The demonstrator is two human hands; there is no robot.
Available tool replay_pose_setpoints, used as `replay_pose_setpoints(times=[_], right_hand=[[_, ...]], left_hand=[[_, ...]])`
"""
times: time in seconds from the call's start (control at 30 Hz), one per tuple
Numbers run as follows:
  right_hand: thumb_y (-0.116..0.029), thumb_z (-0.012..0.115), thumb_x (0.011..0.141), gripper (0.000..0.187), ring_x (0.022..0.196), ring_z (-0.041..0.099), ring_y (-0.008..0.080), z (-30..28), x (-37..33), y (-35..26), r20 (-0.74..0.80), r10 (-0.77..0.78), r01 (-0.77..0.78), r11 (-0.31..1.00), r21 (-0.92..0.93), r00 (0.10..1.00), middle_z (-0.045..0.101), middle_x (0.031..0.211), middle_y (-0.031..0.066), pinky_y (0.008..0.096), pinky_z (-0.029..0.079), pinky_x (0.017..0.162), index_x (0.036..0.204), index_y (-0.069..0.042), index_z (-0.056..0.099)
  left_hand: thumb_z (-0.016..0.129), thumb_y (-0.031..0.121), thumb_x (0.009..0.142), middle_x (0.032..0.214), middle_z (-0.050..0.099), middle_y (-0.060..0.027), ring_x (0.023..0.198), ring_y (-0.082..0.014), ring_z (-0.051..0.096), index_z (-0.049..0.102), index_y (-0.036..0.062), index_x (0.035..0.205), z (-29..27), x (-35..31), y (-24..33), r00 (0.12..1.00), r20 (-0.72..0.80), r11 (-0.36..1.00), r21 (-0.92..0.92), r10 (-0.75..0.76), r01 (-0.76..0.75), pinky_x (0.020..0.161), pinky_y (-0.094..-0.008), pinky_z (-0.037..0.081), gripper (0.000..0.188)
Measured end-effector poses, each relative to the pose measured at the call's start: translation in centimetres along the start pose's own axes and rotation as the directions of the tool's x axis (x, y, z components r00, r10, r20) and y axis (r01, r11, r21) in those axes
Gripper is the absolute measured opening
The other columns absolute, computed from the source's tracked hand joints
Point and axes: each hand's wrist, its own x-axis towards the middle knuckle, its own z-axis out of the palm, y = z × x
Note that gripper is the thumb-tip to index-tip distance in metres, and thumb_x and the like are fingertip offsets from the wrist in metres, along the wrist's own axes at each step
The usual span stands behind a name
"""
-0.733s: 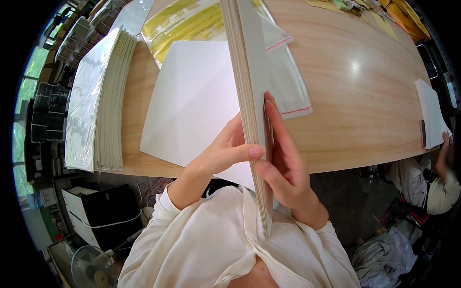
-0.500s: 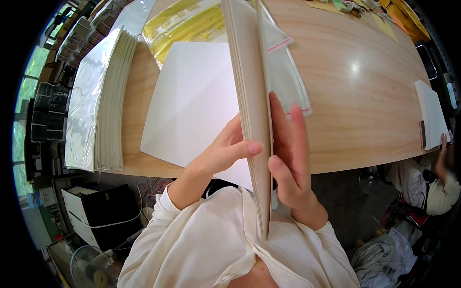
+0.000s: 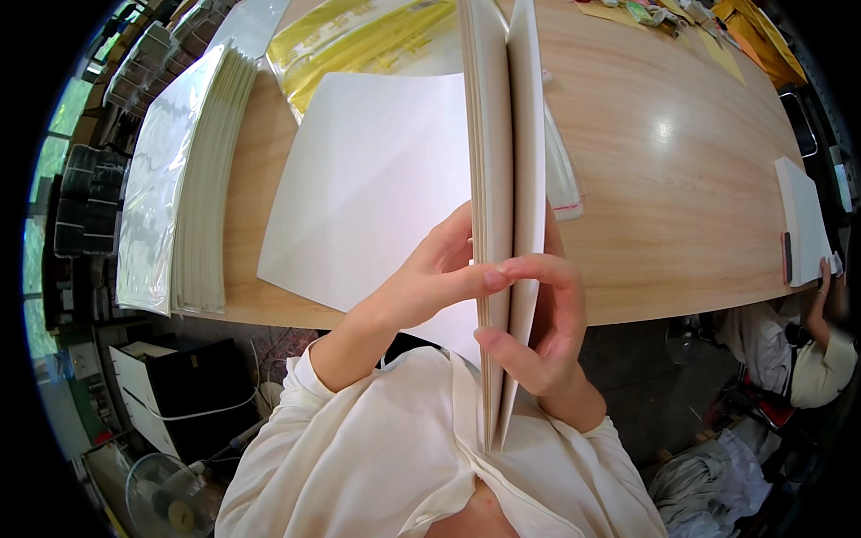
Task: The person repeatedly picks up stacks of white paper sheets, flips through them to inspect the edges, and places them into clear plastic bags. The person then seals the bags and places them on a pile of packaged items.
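Upright in front of my chest stands a thin stack of pale sheets [image 3: 491, 161], seen edge-on. My left hand [image 3: 426, 278] grips it from the left, thumb over the near edge. On the right, a white sheet [image 3: 527, 134] stands apart from the stack with a narrow dark gap between them. My right hand [image 3: 558, 314] is curled round this sheet, its thumb and a fingertip at the stack's near edge; its other fingers are partly hidden behind the sheet. Below lies a large white sheet [image 3: 377, 170] on the table. Clear plastic sleeves [image 3: 563, 179] show partly behind the held sheets.
A tall pile of plastic-wrapped sheets [image 3: 197, 170] stands at the table's left. Yellow-and-clear plastic packets [image 3: 359, 49] lie at the back. At far right another person's hand [image 3: 823, 271] touches a white block-like stack [image 3: 801, 220]. A fan [image 3: 170, 502] sits lower left.
The held stack has shifted slightly right. A sheet now stands apart on its right side. My right hand has gone from raised fingers to curling round that sheet.
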Motion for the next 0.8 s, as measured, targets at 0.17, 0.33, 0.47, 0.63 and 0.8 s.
replay_pose_setpoints(times=[0.17, 0.33, 0.47, 0.63, 0.8], right_hand=[[-0.004, 0.060, 0.076, 0.050, 0.138, 0.015, 0.0376, -0.15, -0.27, -0.02, -0.011, -0.007, 0.007, 1.000, -0.023, 1.000, 0.008, 0.148, 0.0313, 0.0421, 0.026, 0.106, 0.123, -0.006, 0.046], [-0.005, 0.060, 0.076, 0.052, 0.136, 0.018, 0.0361, -0.23, -0.42, 0.05, -0.018, -0.014, 0.013, 0.999, -0.029, 1.000, 0.010, 0.148, 0.0302, 0.0415, 0.027, 0.105, 0.125, -0.006, 0.044], [-0.006, 0.060, 0.077, 0.054, 0.135, 0.021, 0.0350, -0.22, -0.56, 0.05, -0.022, -0.014, 0.013, 1.000, -0.025, 1.000, 0.012, 0.147, 0.0293, 0.0410, 0.028, 0.105, 0.127, -0.006, 0.042], [-0.007, 0.060, 0.077, 0.056, 0.133, 0.024, 0.0336, -0.27, -0.71, 0.08, -0.029, -0.015, 0.014, 1.000, -0.024, 0.999, 0.015, 0.147, 0.0282, 0.0404, 0.030, 0.104, 0.129, -0.005, 0.040], [-0.008, 0.060, 0.077, 0.058, 0.132, 0.027, 0.0322, -0.29, -0.82, 0.20, -0.033, -0.010, 0.009, 1.000, -0.016, 0.999, 0.017, 0.147, 0.0270, 0.0398, 0.031, 0.103, 0.131, -0.005, 0.038]], left_hand=[[0.066, 0.028, 0.082, 0.122, 0.049, -0.0072, 0.113, -0.0176, 0.048, 0.036, 0.0065, 0.136, 0.19, 0.10, 0.22, 1.000, 0.016, 1.000, 0.005, 0.013, -0.013, 0.096, -0.0362, 0.040, 0.065], [0.067, 0.026, 0.082, 0.120, 0.051, -0.0068, 0.111, -0.0177, 0.050, 0.039, 0.0068, 0.134, 0.24, 0.27, 0.41, 0.999, 0.048, 1.000, 0.001, 0.019, -0.019, 0.093, -0.0352, 0.043, 0.062], [0.067, 0.024, 0.081, 0.120, 0.051, -0.0062, 0.111, -0.0184, 0.050, 0.039, 0.0073, 0.133, 0.41, 0.18, 0.65, 0.999, 0.038, 1.000, 0.006, 0.017, -0.017, 0.092, -0.0357, 0.045, 0.061], [0.067, 0.021, 0.081, 0.124, 0.049, -0.0062, 0.114, -0.0202, 0.048, 0.037, 0.0082, 0.136, 0.35, 0.06, 0.63, 1.000, 0.018, 1.000, 0.004, 0.003, -0.003, 0.091, -0.0373, 0.046, 0.064], [0.068, 0.021, 0.081, 0.130, 0.046, -0.0060, 0.115, -0.0210, 0.048, 0.036, 0.0088, 0.138, 0.51, -0.01, 0.90, 1.000, 0.000, 1.000, 0.021, -0.021, 0.021, 0.091, -0.0368, 0.046, 0.067]])
